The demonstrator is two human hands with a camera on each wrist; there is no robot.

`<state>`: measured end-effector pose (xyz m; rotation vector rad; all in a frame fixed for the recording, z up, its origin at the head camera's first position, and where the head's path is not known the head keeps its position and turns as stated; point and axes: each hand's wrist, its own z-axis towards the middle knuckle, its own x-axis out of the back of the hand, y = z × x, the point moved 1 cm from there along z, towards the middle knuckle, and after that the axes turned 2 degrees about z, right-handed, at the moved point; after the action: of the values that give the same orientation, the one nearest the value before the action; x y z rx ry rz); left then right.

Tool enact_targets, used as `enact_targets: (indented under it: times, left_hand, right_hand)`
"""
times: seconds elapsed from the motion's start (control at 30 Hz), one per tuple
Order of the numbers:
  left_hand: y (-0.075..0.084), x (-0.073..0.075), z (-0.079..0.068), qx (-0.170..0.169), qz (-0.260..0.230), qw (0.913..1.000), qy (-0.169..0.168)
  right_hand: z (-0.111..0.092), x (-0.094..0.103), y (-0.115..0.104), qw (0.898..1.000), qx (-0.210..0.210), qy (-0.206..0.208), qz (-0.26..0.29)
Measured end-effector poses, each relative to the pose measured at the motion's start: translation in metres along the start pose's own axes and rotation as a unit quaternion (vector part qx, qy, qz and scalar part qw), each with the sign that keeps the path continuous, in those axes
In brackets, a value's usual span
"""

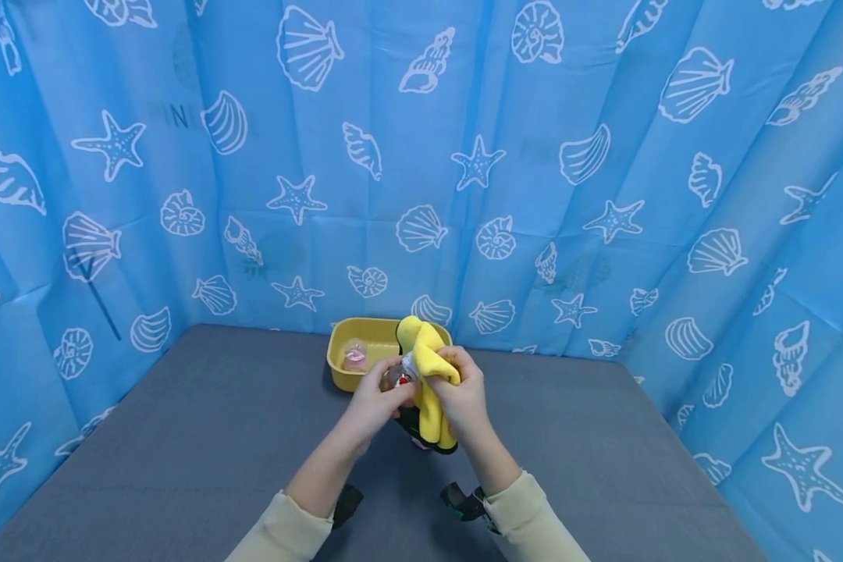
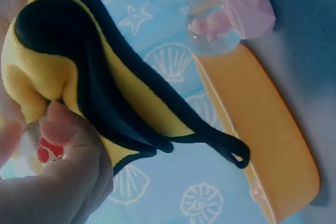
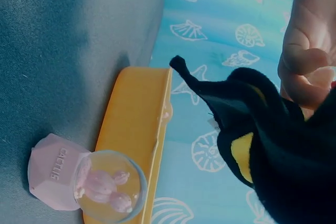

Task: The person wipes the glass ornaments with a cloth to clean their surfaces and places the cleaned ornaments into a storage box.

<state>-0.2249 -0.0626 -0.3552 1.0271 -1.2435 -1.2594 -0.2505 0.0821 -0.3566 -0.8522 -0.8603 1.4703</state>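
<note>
My left hand (image 1: 371, 407) grips a small clear globe (image 1: 393, 378) with a red and white figure inside. Its base is hidden by fingers and cloth. A yellow cloth with black edging (image 1: 428, 361) is bunched in my right hand (image 1: 467, 394), pressed against the globe's side. In the left wrist view the cloth's dark underside and hanging loop (image 2: 236, 150) show below the fingers. Both hands are above the table, just in front of a yellow bin (image 1: 341, 379). A pink faceted ornament marked CACTUS (image 3: 55, 171), with a clear dome over pink cactus shapes, stands beside the bin.
Inside the bin, at its left, sits another pink domed ornament (image 1: 354, 356). The grey tabletop (image 1: 218, 437) spreads to both sides. A blue curtain with white seashells (image 1: 421, 156) hangs behind the table and along its sides.
</note>
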Motion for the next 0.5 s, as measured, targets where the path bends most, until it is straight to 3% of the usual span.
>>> enact_targets:
  times: [0.2, 0.5]
  left_hand:
    - [0.0011, -0.0019, -0.0014, 0.034, -0.016, 0.9993, 0.002]
    - [0.003, -0.0034, -0.0022, 0.061, -0.038, 0.9972, 0.022]
  right_hand:
    - [-0.002, -0.0011, 0.0037, 1.0, 0.007, 0.027, -0.001]
    - [-0.0025, -0.0021, 0.0045, 0.996, -0.009, 0.076, 0.047]
